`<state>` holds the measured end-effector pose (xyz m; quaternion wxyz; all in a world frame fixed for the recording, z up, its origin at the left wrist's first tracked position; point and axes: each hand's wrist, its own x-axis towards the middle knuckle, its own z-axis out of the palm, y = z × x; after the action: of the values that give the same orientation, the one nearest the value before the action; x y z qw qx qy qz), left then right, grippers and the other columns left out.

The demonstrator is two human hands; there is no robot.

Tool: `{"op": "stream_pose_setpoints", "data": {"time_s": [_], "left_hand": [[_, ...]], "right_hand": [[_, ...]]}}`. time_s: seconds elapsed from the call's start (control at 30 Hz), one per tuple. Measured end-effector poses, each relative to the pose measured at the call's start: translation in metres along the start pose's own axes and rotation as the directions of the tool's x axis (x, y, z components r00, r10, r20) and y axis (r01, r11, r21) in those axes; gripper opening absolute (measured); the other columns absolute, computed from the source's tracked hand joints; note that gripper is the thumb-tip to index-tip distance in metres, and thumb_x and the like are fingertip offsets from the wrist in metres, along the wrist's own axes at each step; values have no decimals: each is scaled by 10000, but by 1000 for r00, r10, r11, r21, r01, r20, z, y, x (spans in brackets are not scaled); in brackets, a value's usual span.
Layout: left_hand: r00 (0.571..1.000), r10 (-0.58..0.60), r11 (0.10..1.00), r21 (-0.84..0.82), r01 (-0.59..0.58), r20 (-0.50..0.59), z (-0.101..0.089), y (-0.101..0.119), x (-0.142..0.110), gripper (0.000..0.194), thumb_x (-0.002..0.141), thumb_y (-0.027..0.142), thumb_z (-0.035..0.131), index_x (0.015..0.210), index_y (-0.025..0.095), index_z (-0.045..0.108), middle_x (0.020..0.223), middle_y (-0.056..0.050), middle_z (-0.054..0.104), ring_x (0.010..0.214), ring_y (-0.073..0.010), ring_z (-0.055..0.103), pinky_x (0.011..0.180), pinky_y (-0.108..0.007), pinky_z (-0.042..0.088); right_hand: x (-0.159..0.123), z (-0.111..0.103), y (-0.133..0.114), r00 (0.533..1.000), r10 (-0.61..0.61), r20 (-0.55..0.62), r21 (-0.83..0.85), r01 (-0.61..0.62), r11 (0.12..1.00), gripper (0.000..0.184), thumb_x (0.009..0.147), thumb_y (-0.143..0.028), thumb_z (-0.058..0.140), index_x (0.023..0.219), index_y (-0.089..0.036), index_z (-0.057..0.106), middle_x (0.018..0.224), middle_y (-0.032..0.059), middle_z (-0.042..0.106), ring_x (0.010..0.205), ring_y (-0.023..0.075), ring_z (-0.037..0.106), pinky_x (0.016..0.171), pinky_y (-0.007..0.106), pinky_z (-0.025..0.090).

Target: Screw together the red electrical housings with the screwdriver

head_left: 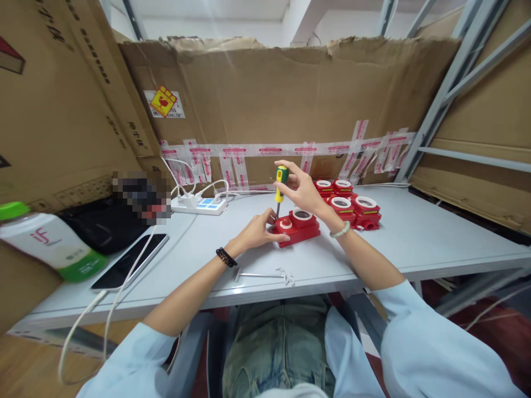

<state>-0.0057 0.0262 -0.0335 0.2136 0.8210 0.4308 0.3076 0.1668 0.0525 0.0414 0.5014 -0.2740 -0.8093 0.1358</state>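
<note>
My right hand (298, 188) grips a screwdriver (281, 179) with a yellow and green handle, fingers around its upper part. The shaft points down, and its tip meets the left end of a red device housing (299, 237). That housing lies on the table and carries a round, white-rimmed window and a small red knob in a white ring. My left hand (261, 229) holds the housing's left end between thumb and fingers. The exact spot under the screwdriver tip is partly hidden by my left fingers.
Several similar red housings (352, 207) stand together at the right rear. A metal T-handle tool (261, 275) lies near the front edge, beside small pale pieces (287, 277). Leftward are a phone (130, 262), a bottle (53, 243) and a power strip (201, 205). Cardboard (269, 99) walls the back.
</note>
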Motion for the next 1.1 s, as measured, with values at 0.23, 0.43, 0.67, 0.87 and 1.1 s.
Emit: {"op": "stream_pose_setpoints", "data": {"time_s": [0.23,0.43,0.67,0.87,1.1], "left_hand": [[1000,-4,1000,-14,4,6,0,0,0,535,644,535,766,948,205,474,1003,-101,685,963,-276,655,843,-394,494],[1000,-5,1000,-14,5,2,0,-1,0,516,643,506,771,950,208,483,1016,-99,688,966,-275,656,823,-383,496],[1000,-8,1000,-12,8,8,-1,0,0,517,644,520,767,949,214,483,1021,-95,690,976,-274,657,819,-377,499],[1000,-12,1000,1,12,4,0,-1,0,521,647,522,764,949,212,476,1035,-102,684,985,-277,654,828,-384,501],[1000,-11,1000,-21,11,12,0,0,0,544,646,544,760,963,207,474,1020,-105,690,972,-275,660,852,-398,498]], "right_hand": [[0,2,2,998,-9,-67,-189,-4,982,474,857,-338,536,1310,-222,461,889,14,590,697,152,558,724,314,481],[-1,-2,2,999,13,-46,-9,-14,1000,417,827,-367,588,1212,-230,503,871,2,596,737,149,587,716,292,509],[-1,-4,7,1000,12,-24,-80,-14,997,511,858,-325,516,1351,-249,405,994,35,601,818,175,594,813,370,501],[-2,-6,4,997,52,-50,-70,-56,996,459,807,-392,601,1224,-224,507,827,-1,582,689,156,585,683,318,514],[-1,-6,4,1000,11,25,-1,-10,1000,493,847,-307,517,1327,-239,429,989,23,587,762,142,597,752,302,503]]}}
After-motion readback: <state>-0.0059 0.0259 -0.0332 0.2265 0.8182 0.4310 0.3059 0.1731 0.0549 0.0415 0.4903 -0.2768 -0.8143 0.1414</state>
